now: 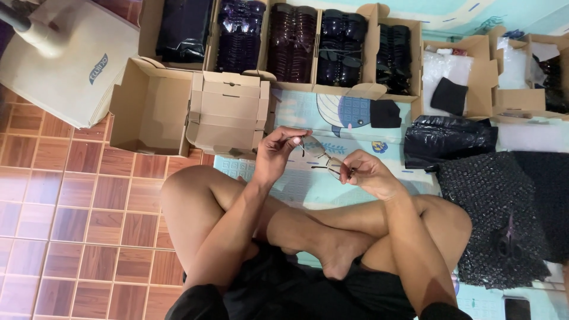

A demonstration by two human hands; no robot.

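Both hands, the left hand (274,155) and right hand (368,173), are pinching 1 pair of sunglasses (320,155), apparently inspecting it (folded cardboard boxes (228,112) just beyond); boxing probably needs folded temples.

Someone sits cross-legged on the floor, left hand (277,155) and right hand (368,173) holding a pair of glasses (320,155) between them, a small cardboard box (228,112) just beyond.
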